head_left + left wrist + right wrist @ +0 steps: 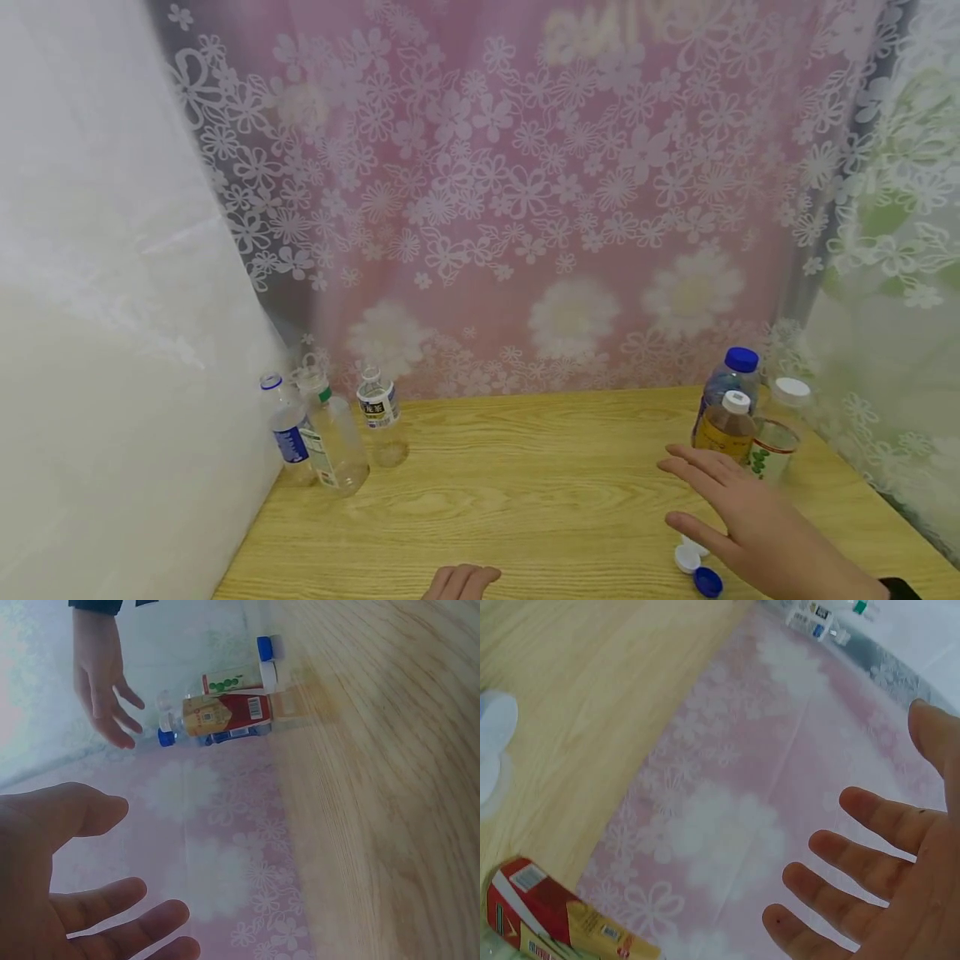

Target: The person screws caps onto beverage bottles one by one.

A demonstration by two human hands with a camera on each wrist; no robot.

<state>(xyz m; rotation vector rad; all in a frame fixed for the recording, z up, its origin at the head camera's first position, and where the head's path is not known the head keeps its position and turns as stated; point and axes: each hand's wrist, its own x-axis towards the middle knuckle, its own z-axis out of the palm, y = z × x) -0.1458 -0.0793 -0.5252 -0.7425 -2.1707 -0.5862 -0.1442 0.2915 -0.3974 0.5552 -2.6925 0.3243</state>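
My right hand (757,521) hovers over the table's right side with fingers extended and thumb apart, holding nothing. Close below it lie loose caps: a white cap (687,559), another white one partly hidden, and a blue cap (707,582). Just beyond the fingers stand a bottle with a yellow label and white cap (726,429), a larger blue-capped bottle (731,382) and a white-capped bottle with a green-patterned label (771,457). At the bottom edge, only the fingers of my left hand (462,583) show; in the left wrist view that hand (82,877) is spread with nothing in it.
Three uncapped clear bottles stand at the back left: one with a blue label (292,444), one with a green neck ring (345,446), and a smaller one (380,408). A wooden table (487,500) meets a pink floral curtain (480,208) behind and a white sheet (112,333) at left.
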